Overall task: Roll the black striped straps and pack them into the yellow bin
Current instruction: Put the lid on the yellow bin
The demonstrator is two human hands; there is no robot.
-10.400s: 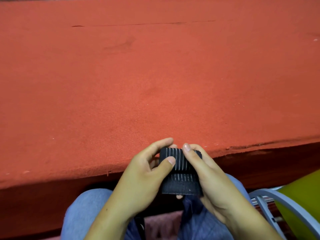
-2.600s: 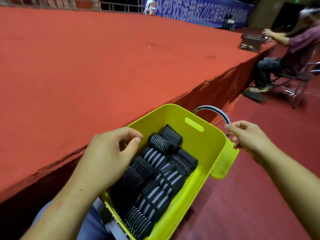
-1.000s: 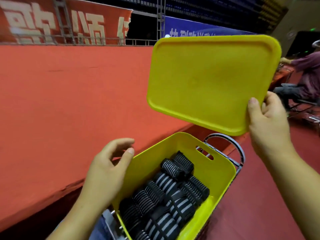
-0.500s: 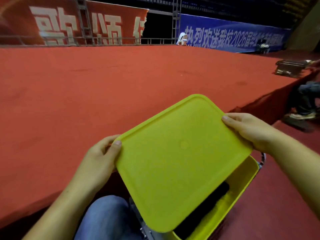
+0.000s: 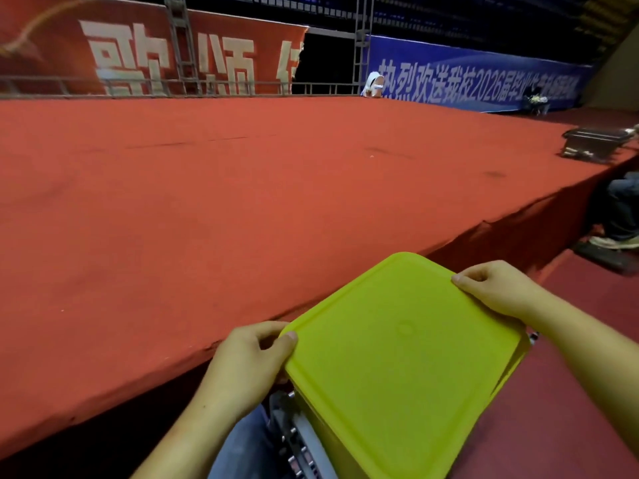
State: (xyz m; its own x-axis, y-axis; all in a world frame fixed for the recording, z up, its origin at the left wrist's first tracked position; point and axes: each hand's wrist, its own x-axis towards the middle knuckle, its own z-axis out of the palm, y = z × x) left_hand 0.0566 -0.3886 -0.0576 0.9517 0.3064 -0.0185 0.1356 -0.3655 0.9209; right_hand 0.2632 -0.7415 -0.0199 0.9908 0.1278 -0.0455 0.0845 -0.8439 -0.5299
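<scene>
The red-carpeted stage (image 5: 207, 209) fills the view beyond the fingertips of both hands, its front edge running just past the left knuckles. On the near side of that edge, between the two hands, lies the yellow lid (image 5: 397, 368). A second ago the right hand alone held it high and tilted above the open bin. Half a second ago it was coming down with a gap still open on the right-hand side. Now it sits nearly flat over the yellow bin (image 5: 326, 439), of which only a sliver of wall shows under the lid's near-left edge. The left hand (image 5: 249, 368) pinches the lid's left corner, with its thumb on top at the rim and its other fingers curled round the edge below. The right hand (image 5: 498, 288) is bent over the far right corner, its fingers curled down onto the rim with the knuckles up. The rolled black striped straps, earlier seen in rows inside the bin, are now hidden beneath the lid between the two sets of fingers. The packing therefore looks finished, and what is probably left is to press the corners home. Whether the lid has already seated cannot be told.
</scene>
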